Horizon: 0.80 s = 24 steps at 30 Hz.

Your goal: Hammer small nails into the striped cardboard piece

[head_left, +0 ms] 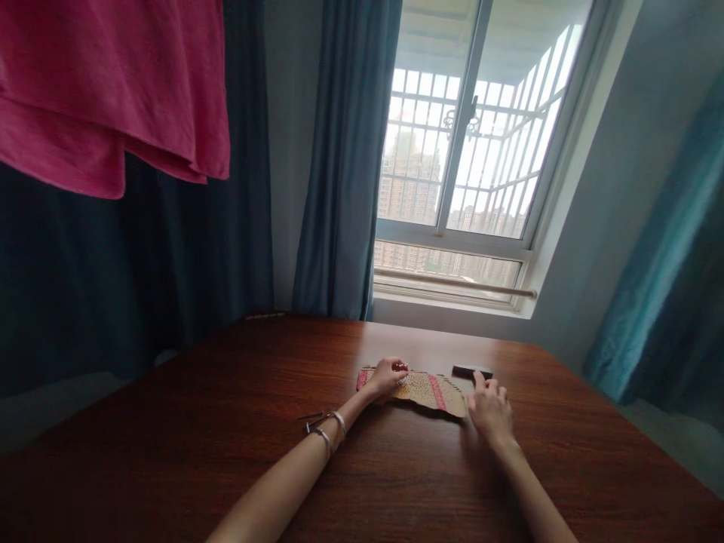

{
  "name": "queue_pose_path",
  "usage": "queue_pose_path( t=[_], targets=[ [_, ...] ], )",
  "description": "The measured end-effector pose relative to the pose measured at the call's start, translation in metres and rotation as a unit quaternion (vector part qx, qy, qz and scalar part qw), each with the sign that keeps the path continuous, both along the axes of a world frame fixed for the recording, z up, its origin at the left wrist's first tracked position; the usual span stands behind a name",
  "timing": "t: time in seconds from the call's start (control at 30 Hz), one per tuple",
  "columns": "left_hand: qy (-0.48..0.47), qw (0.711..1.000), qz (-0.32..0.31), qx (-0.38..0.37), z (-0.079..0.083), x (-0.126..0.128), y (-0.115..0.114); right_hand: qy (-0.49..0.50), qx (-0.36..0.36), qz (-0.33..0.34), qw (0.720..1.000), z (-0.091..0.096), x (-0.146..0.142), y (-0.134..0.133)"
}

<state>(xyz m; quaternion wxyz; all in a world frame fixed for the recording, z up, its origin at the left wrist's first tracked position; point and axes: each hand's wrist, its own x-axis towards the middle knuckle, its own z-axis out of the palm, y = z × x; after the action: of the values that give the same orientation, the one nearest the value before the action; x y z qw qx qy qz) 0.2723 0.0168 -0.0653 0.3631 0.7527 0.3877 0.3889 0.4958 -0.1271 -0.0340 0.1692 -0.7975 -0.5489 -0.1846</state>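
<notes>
A small beige cloth (421, 389) with tiny dots and pink stripes lies flat on the brown wooden table (226, 422). My left hand (388, 377) rests on its left end with the fingers curled down onto the fabric. My right hand (489, 407) lies at the cloth's right edge, fingers bent, the index finger stretched forward and touching the edge. Silver bangles (328, 427) circle my left wrist.
A small dark flat object (472, 371) lies on the table just beyond my right hand. A pink cloth (113, 90) hangs at the upper left. Blue curtains (345, 158) frame a barred window (469, 151) behind the table's far edge.
</notes>
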Motion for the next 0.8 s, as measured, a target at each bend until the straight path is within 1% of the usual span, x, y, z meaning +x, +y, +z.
queue_pose_path(
  t=[0.03,0.1,0.2,0.3,0.43,0.57,0.67,0.73,0.77,0.8],
  targets=[
    [0.002,1.0,0.005,-0.005,0.0,0.0,-0.001,-0.002,-0.024,-0.027,0.999,-0.004,0.005,-0.005],
    [0.007,1.0,0.011,-0.011,0.002,0.001,-0.002,0.006,-0.075,-0.06,0.995,-0.011,0.012,-0.012],
    [0.003,1.0,0.005,-0.013,0.006,0.0,-0.006,0.02,-0.134,-0.068,0.988,-0.017,0.017,-0.014],
    [-0.004,1.0,0.001,-0.011,0.009,0.0,-0.009,0.044,-0.157,-0.057,0.985,-0.017,0.018,-0.013],
    [-0.001,1.0,0.008,-0.003,0.011,-0.001,-0.011,0.09,-0.161,-0.049,0.982,-0.014,0.019,-0.012],
    [0.001,1.0,0.005,-0.005,0.009,-0.001,-0.01,0.157,-0.136,-0.007,0.978,-0.014,0.022,-0.011],
    [-0.002,1.0,-0.002,-0.008,0.006,-0.001,-0.007,0.224,-0.08,0.054,0.97,-0.015,0.024,-0.006],
    [-0.003,1.0,-0.004,-0.008,0.004,0.0,-0.004,0.304,-0.029,0.105,0.947,-0.012,0.021,-0.003],
    [-0.003,1.0,-0.005,-0.009,0.003,0.0,-0.003,0.357,-0.003,0.127,0.925,-0.01,0.018,-0.001],
    [-0.002,1.0,-0.004,-0.008,0.002,0.0,-0.002,0.419,0.02,0.145,0.896,-0.006,0.015,0.0]
  ],
)
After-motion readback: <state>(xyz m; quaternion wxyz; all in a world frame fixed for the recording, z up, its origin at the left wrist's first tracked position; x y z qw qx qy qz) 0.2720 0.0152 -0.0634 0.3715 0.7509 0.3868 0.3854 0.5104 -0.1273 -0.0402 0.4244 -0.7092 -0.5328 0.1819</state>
